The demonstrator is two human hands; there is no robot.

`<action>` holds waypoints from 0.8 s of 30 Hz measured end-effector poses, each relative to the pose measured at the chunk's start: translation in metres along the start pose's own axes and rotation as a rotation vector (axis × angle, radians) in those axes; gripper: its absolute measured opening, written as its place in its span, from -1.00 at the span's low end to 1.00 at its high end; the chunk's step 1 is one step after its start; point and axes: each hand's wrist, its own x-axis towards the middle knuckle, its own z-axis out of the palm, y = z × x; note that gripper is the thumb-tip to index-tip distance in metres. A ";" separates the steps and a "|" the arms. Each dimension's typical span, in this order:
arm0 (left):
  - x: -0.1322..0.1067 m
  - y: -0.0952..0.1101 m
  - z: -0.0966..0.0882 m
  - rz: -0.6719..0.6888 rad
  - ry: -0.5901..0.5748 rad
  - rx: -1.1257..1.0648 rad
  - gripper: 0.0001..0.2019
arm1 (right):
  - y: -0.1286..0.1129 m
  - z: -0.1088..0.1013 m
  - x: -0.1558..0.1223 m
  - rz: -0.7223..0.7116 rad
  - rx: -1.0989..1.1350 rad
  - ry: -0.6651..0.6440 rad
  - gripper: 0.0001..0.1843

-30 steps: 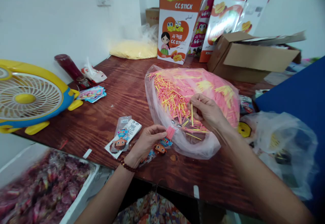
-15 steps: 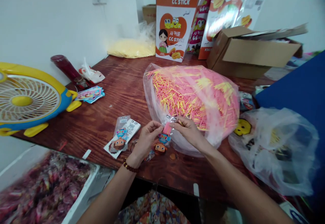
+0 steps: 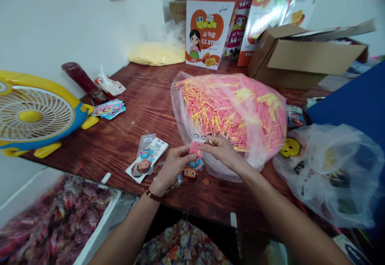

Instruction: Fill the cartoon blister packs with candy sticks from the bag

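My left hand [image 3: 173,164] pinches a small clear printed packet [image 3: 195,158] with pink sticks in its top and a cartoon figure at its foot. My right hand [image 3: 221,150] is closed on the packet's upper edge, a yellow stick between its fingers. Both hands meet just in front of a big clear bag of pink and yellow sticks [image 3: 231,112] lying on the brown wooden table [image 3: 144,100]. Flat empty packets [image 3: 147,158] lie on the table left of my left hand.
A yellow and blue fan [image 3: 33,116] stands at the left. More packets [image 3: 108,108] and a dark red bottle [image 3: 80,78] lie behind it. Orange CC STICK boxes [image 3: 207,20] and an open carton [image 3: 303,56] stand at the back. A crumpled plastic bag [image 3: 333,168] lies right; a white bin [image 3: 54,221] sits below left.
My right hand left the stick bag with a yellow stick and came down to the packet in my left hand. The left hand has raised the packet slightly.
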 end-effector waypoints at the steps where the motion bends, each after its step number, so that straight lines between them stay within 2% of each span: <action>1: 0.000 0.000 0.000 0.006 0.001 0.003 -0.74 | 0.002 0.002 0.000 0.000 -0.003 -0.002 -0.61; 5: -0.001 -0.003 -0.001 0.015 0.014 -0.040 -0.72 | 0.008 0.010 0.002 -0.036 -0.014 0.084 -0.58; 10: -0.003 -0.004 -0.004 0.004 0.044 0.037 -0.73 | 0.005 0.005 0.002 0.013 0.010 0.014 -0.63; 14: -0.003 0.004 -0.014 -0.008 -0.028 0.159 -0.74 | 0.002 -0.007 0.006 -0.033 -0.112 0.006 -0.63; 20: -0.004 0.023 -0.053 0.031 -0.115 0.493 -0.75 | 0.008 -0.003 0.011 0.014 -0.303 -0.135 -0.68; 22: -0.008 0.021 -0.063 0.029 -0.117 0.697 -0.77 | 0.015 0.005 0.009 0.053 -0.397 -0.162 -0.67; 24: -0.014 0.012 -0.068 0.098 -0.071 0.929 -0.76 | 0.020 0.015 0.005 0.088 -0.562 -0.164 -0.68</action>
